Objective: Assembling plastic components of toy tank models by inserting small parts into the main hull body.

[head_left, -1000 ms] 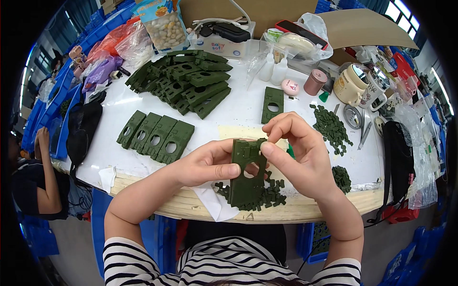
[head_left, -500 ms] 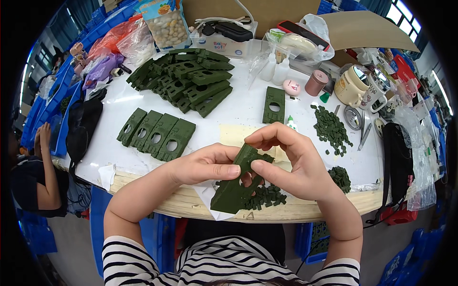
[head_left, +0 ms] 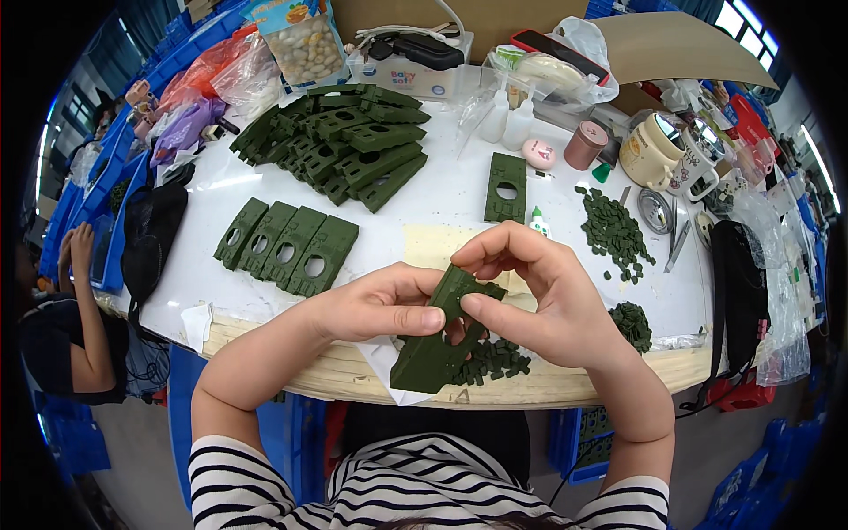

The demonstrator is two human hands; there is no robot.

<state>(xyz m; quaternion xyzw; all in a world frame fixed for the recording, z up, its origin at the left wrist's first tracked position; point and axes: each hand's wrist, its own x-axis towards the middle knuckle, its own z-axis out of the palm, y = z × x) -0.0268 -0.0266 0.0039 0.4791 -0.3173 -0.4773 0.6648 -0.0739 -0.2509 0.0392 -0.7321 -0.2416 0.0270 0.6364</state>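
Both hands hold one dark green plastic model tank hull (head_left: 422,367), tilted over the table's near edge, with a round hole through it. My left hand (head_left: 375,305) grips its left side, thumb flat along the top face. On the other side, my right hand (head_left: 552,300) presses its thumb near the hole, its forefinger bent over the far end. Whether a small part sits under the right fingertips is hidden. Small green pieces (head_left: 495,360) lie in a heap just beneath the hull. A yellowish paper sheet (head_left: 428,245) is partly covered by my hands.
Four-sided hulls stand in a row (head_left: 316,263) at left, behind them a large hull pile (head_left: 353,146). A single hull (head_left: 506,187), glue bottle (head_left: 540,223), loose green bits (head_left: 616,234), tweezers (head_left: 677,243) and mugs (head_left: 652,155) are at right. Another person's arm (head_left: 84,300) shows far left.
The table things appear very slightly higher in the picture. Both hands keep nearly the same hold on the hull, with only a tiny shift of the right thumb.
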